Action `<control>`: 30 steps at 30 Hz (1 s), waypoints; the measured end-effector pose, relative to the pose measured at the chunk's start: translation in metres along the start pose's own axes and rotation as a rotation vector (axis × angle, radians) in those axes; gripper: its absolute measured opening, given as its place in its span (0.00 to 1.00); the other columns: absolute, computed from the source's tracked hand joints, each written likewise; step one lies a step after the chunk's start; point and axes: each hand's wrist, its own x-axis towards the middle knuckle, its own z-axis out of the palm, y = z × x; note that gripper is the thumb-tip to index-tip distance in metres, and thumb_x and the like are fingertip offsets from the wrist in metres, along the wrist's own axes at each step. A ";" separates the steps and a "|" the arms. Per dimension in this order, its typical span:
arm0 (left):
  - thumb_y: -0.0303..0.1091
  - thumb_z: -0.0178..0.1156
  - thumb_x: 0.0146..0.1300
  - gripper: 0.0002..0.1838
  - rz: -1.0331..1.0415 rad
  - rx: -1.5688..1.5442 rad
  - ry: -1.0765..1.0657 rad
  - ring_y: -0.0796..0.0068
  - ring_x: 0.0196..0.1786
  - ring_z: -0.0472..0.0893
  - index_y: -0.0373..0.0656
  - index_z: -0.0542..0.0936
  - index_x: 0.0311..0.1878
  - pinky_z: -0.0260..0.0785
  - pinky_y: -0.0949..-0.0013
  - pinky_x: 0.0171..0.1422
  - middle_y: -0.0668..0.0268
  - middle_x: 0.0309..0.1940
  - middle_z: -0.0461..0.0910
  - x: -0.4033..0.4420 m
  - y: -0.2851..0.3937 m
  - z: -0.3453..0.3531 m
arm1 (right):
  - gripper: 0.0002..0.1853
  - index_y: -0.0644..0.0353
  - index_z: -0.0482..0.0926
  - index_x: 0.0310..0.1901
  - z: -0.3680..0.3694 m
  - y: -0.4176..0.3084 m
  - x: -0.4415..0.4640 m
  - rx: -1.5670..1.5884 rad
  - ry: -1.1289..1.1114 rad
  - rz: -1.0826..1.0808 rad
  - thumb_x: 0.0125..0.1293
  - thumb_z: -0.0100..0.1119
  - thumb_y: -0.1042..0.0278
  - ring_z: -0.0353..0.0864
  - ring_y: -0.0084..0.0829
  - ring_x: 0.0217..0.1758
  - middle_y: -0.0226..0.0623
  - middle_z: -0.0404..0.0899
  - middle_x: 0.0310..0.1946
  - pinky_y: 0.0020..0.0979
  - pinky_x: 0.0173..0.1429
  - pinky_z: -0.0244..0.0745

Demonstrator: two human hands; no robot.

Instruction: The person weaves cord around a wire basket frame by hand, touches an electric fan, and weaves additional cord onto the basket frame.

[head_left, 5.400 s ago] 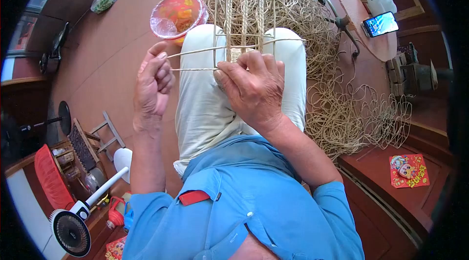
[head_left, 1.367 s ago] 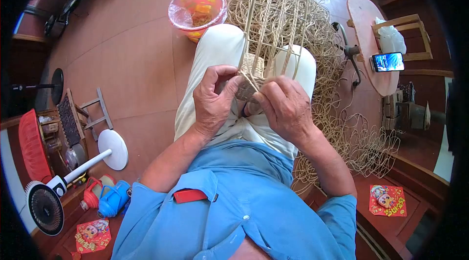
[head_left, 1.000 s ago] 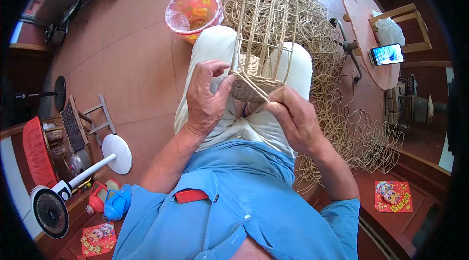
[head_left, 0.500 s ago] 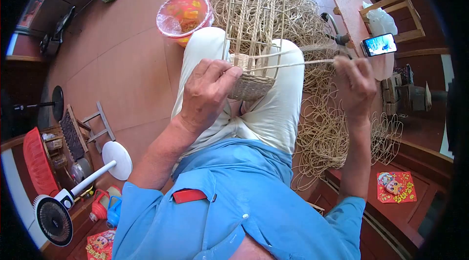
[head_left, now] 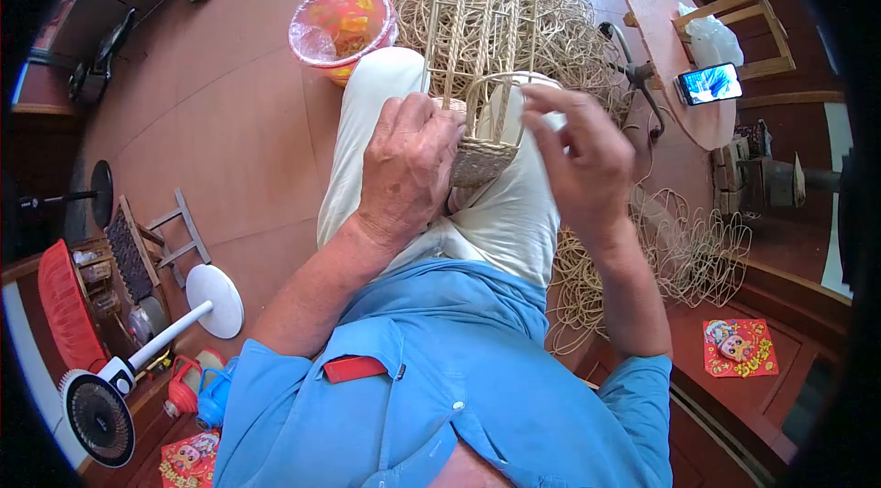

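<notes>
A small wicker frame (head_left: 491, 20), with upright rods and a tightly woven base (head_left: 482, 163), stands between my knees. My left hand (head_left: 408, 162) is closed at its near left side, fingers pressed on the weave and a strand of cord; the fingertips are partly hidden. To the right, my right hand (head_left: 587, 153) is raised with thumb and index finger apart, slightly blurred. Beside its fingertips a loop of tan cord (head_left: 500, 77) arcs over the frame's right side. Whether any cord lies among the hidden fingers is unclear.
Loose tan cord (head_left: 569, 38) spreads behind the frame, with more coils (head_left: 702, 254) at right. A lined red bucket (head_left: 344, 25) stands beyond my left knee. A phone (head_left: 711, 83) rests on a pinkish board (head_left: 656, 20). A white fan (head_left: 98, 415) is at lower left.
My right hand has come leftward from far right to beside the frame, its fingers spreading. The taut cord has become a slack loop. My left hand has shifted slightly right along the frame.
</notes>
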 end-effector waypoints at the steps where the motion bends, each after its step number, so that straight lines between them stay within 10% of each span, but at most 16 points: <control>1: 0.29 0.72 0.70 0.06 -0.008 -0.002 -0.017 0.56 0.46 0.80 0.43 0.89 0.47 0.75 0.54 0.52 0.61 0.41 0.81 -0.001 0.002 -0.001 | 0.21 0.51 0.86 0.68 0.009 -0.004 -0.004 0.010 -0.077 0.035 0.76 0.70 0.75 0.93 0.31 0.39 0.43 0.92 0.52 0.36 0.41 0.88; 5: 0.28 0.69 0.70 0.05 -0.030 0.016 -0.067 0.56 0.49 0.78 0.41 0.86 0.47 0.76 0.54 0.56 0.59 0.43 0.79 -0.003 0.006 -0.006 | 0.31 0.53 0.74 0.81 0.042 -0.004 -0.005 0.006 -0.072 -0.057 0.79 0.64 0.78 0.91 0.34 0.37 0.48 0.92 0.55 0.37 0.44 0.86; 8: 0.29 0.69 0.68 0.05 -0.022 0.029 -0.059 0.56 0.49 0.78 0.41 0.85 0.45 0.76 0.54 0.55 0.60 0.44 0.79 -0.004 0.008 -0.005 | 0.40 0.59 0.57 0.88 0.052 -0.006 0.005 0.007 -0.181 -0.034 0.77 0.56 0.81 0.87 0.63 0.64 0.64 0.85 0.62 0.52 0.66 0.83; 12: 0.30 0.68 0.72 0.05 -0.047 0.043 -0.081 0.54 0.47 0.78 0.40 0.88 0.45 0.74 0.52 0.53 0.59 0.44 0.80 -0.004 0.007 -0.005 | 0.40 0.57 0.59 0.88 0.060 -0.006 0.017 0.034 -0.214 0.017 0.77 0.59 0.79 0.89 0.63 0.57 0.64 0.87 0.55 0.51 0.62 0.84; 21: 0.31 0.72 0.69 0.08 -0.007 0.044 0.032 0.57 0.47 0.80 0.45 0.88 0.49 0.72 0.53 0.54 0.63 0.44 0.82 -0.009 0.006 -0.002 | 0.34 0.56 0.68 0.82 0.047 -0.017 -0.006 0.013 -0.098 0.090 0.77 0.66 0.77 0.89 0.33 0.36 0.41 0.87 0.37 0.36 0.42 0.84; 24: 0.30 0.74 0.64 0.15 0.095 0.036 0.056 0.60 0.51 0.82 0.48 0.88 0.54 0.73 0.55 0.57 0.66 0.49 0.85 -0.011 0.004 0.003 | 0.20 0.63 0.72 0.68 0.038 0.003 -0.022 0.960 -0.096 0.543 0.81 0.66 0.74 0.82 0.18 0.36 0.31 0.86 0.44 0.25 0.39 0.78; 30: 0.30 0.73 0.59 0.28 0.240 0.040 0.001 0.64 0.57 0.84 0.50 0.88 0.66 0.73 0.59 0.63 0.70 0.58 0.88 -0.021 0.009 0.017 | 0.19 0.63 0.73 0.66 0.003 0.038 -0.027 0.854 -0.051 0.456 0.80 0.68 0.73 0.86 0.20 0.43 0.37 0.91 0.46 0.24 0.48 0.78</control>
